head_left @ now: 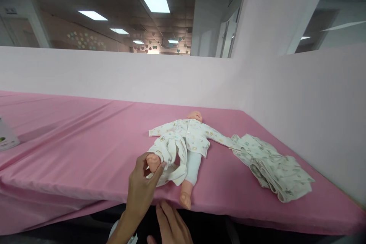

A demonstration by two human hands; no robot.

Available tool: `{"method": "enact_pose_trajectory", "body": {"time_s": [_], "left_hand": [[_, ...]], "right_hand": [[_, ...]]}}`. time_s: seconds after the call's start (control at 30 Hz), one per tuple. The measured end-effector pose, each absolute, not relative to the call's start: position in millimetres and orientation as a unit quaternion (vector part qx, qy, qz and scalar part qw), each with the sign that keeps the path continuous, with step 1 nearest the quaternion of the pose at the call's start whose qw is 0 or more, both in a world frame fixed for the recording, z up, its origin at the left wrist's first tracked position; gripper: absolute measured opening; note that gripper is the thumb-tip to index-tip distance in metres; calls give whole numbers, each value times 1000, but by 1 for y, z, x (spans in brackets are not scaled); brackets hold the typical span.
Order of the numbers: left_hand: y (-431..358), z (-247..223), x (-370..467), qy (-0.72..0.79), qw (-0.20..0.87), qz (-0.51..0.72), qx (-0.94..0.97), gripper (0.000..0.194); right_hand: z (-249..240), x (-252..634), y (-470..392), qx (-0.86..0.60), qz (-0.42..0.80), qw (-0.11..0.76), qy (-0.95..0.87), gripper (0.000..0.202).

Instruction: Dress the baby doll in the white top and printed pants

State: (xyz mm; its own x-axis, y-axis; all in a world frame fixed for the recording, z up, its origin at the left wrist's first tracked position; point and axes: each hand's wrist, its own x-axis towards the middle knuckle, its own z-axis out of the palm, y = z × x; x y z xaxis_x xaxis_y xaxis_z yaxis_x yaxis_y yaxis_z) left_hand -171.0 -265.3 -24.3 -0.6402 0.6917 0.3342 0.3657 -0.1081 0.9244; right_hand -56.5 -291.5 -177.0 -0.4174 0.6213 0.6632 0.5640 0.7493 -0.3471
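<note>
A baby doll [196, 116] lies on its back on a pink-covered table [85, 152], its head toward the wall. It wears a patterned white jacket [197, 133]. Patterned white trousers [168, 150] are around the leg on the left, whose bare foot [153, 162] sticks out of the cuff. My left hand [143, 183] has its fingers and thumb around that foot and cuff. The doll's other leg [193, 167] is in plain white cloth, with a bare foot. My right hand [173, 225] is at the table's front edge, fingers together and partly cut off; no object shows in it.
Folded patterned cloth [277, 167] lies on the right side of the table, touching the jacket's sleeve. A white item [7, 137] with a green mark sits at the far left edge. A white wall [114, 76] with windows stands behind.
</note>
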Motion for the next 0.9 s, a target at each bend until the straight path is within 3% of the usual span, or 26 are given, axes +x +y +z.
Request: {"method": "enact_pose_trajectory", "body": {"time_s": [0.17,0.33,0.53,0.73,0.9], "left_hand": [[-269,-15,-175,635,167,625,421,45],[-265,-9,-182,638,148,624,425,45],[-257,-2,-197,644,138,620,427,45],[-256,-3,-211,653,133,597,446,43],[-259,-15,-225,667,134,578,451,44]], "right_hand": [[-155,-105,-272,-402,-13,408,-819,64],[-101,-108,-244,-404,-25,362,-840,41],[-84,-106,-237,-375,-74,245,-891,11],[-44,-70,-254,-299,-64,312,-900,9],[6,-6,-251,-225,-1,365,-903,25]]}}
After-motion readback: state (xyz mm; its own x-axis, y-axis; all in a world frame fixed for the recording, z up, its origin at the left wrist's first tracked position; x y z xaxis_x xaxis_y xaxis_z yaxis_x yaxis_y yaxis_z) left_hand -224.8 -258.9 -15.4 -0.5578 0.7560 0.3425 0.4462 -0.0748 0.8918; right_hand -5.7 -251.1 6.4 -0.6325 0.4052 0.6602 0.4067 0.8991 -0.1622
